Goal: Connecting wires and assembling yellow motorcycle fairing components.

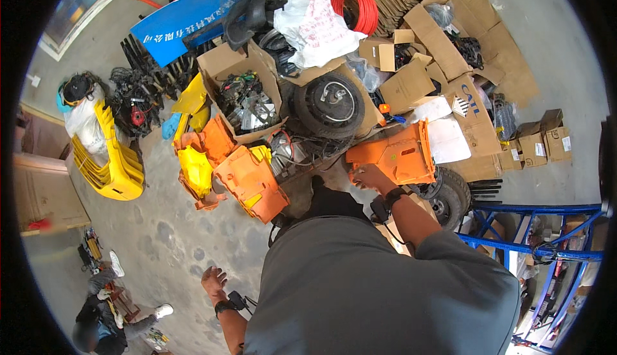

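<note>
My left hand (214, 282) hangs over the bare concrete floor at the lower left, fingers apart and nothing in them. In front of my body, my right hand (371, 178) is at the lower left edge of an orange plastic panel (402, 156). Its fingers look loosely spread and bent; whether they touch the panel I cannot tell. Behind the panel's lower right side a tyre (448, 197) shows in part. More orange plastic panels (254, 185) lie left of my legs, with yellow pieces (195, 167) among them.
A wheel (330, 106) leans beside an open carton of tangled parts (247, 101). Stacked yellow plastic parts (109, 162) stand left. Cardboard boxes (475, 117) fill the right, near a blue metal rack (533, 249). Another person (103, 323) is low at the lower left.
</note>
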{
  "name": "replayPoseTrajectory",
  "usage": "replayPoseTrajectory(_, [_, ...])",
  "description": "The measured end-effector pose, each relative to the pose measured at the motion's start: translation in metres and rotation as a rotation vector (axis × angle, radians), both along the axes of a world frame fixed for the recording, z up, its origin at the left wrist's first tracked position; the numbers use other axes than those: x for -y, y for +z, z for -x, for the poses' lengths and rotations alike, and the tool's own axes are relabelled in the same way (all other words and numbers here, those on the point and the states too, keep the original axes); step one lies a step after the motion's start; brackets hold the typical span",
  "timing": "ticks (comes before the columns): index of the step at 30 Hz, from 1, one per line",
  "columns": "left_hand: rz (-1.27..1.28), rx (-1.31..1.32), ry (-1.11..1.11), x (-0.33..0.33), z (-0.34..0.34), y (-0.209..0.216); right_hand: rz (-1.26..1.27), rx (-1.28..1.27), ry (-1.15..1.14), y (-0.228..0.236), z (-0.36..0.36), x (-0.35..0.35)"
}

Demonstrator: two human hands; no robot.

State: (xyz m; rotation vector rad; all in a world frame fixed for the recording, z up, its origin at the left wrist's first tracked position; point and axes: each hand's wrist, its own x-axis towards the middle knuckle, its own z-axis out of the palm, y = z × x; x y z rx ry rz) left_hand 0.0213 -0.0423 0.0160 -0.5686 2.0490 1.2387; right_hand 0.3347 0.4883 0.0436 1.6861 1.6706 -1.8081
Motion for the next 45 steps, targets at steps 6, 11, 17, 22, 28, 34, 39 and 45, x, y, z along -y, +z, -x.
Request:
replayPoseTrajectory(6, [0.036, 0.009, 0.02, -0.034, -0.026, 0.011, -0.028, 0.024, 0.116, -0.052, -0.02, -0.05])
replayPoseTrajectory(11, [0.108, 0.005, 0.079, -0.079, -0.063, 0.032, -0.019, 0.006, 0.096, -0.07, -0.024, -0.098])
replayPoseTrajectory(17, [0.153, -0.013, 0.077, -0.157, -0.105, 0.05, 0.14, -0.056, 0.204, -0.084, -0.037, -0.189])
replayPoseTrajectory(22, [0.201, -0.056, 0.087, -0.21, -0.125, 0.079, 0.107, -0.063, 0.237, -0.093, -0.033, -0.241])
replayPoseTrajectory(28, [0.22, -0.075, 0.156, -0.215, -0.157, 0.094, 0.167, -0.027, 0.223, -0.077, 0.005, -0.269])
replayPoseTrajectory(34, [0.191, -0.053, 0.219, -0.226, -0.164, 0.091, 0.186, -0.009, 0.253, -0.086, 0.007, -0.273])
replayPoseTrajectory(39, [0.195, -0.083, 0.237, -0.229, -0.177, 0.091, 0.17, 0.025, 0.331, -0.091, 0.014, -0.266])
replayPoseTrajectory(45, [0.196, 0.004, 0.258, -0.201, -0.208, 0.079, -0.111, -0.067, 0.669, -0.111, 0.036, -0.269])
